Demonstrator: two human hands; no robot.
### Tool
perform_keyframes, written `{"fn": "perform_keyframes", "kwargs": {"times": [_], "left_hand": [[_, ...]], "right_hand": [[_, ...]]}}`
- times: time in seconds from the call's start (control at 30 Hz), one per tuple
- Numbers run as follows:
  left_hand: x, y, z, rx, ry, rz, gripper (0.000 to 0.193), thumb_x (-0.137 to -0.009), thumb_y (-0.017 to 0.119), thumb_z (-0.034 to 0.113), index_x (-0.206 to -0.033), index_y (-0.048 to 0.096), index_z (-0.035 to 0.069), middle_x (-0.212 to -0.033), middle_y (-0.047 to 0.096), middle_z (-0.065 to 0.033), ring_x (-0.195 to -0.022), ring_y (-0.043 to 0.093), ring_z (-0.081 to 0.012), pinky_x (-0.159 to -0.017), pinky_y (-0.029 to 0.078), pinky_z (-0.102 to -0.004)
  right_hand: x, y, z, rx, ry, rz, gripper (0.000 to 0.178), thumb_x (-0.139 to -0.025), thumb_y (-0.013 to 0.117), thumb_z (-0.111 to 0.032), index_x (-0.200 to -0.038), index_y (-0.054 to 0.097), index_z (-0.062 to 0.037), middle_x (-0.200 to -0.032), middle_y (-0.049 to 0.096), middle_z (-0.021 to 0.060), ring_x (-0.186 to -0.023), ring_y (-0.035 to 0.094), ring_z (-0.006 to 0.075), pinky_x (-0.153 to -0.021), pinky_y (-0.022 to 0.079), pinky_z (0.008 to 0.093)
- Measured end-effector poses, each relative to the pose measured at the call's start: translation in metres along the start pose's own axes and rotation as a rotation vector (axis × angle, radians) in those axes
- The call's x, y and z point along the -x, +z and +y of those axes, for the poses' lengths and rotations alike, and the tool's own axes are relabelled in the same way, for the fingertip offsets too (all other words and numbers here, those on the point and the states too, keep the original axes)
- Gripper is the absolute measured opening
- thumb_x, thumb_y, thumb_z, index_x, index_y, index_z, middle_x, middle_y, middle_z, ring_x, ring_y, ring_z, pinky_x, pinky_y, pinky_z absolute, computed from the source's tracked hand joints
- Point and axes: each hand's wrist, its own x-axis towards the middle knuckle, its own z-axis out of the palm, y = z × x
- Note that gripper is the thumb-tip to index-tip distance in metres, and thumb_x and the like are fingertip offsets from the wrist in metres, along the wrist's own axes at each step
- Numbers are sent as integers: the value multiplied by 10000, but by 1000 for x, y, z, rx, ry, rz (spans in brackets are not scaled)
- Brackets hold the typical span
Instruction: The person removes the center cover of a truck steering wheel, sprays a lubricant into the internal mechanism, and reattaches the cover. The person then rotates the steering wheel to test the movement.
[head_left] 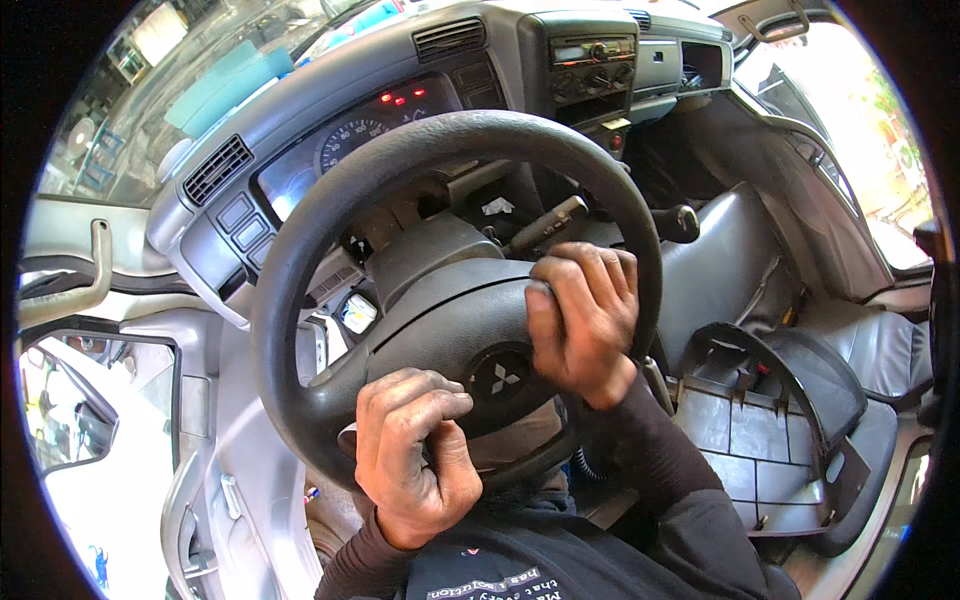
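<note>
A large black steering wheel [455, 135] fills the middle of the view, tilted. Its centre pad [450, 300] has a round emblem and a dark seam along the upper edge. My left hand [415, 450] is closed at the pad's lower left, by the spoke, with fingers curled and thumb bent. At the pad's right side, my right hand [585, 325] is closed too, its fingers bent over the edge just inside the rim. Both hands look smudged with dark grime. What lies under the curled fingers is partly hidden.
Behind the wheel, the instrument cluster [350, 135] shows red warning lights. A control stalk [548, 225] and a gear knob [677, 223] stand to the right. Loose dark plastic trim [745, 430] lies on the seat beside me. The left door [225, 480] stands near my left arm.
</note>
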Motion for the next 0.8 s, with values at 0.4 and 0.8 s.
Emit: {"fn": "perform_keyframes", "kwargs": {"times": [0.4, 0.8], "left_hand": [[-7, -23, 2, -98, -12, 96, 320, -744, 610, -171, -993, 671, 21, -967, 692, -151, -924, 677, -294, -830, 545, -370], [-25, -18, -6, -350, 9, -94, 334, -847, 634, -89, -1166, 675, 1, -1152, 671, -210, -1059, 660, -373, -947, 529, -442]], "right_hand": [[-44, 20, -4, -16, -4, -180, 308, -1015, 644, -293, -794, 671, -79, -792, 624, 73, -764, 620, 309, -761, 455, 448], [-43, 16, -26, -4, 15, -181, 348, -988, 657, -275, -701, 684, -81, -706, 668, 108, -652, 687, 317, -766, 517, 434]]}}
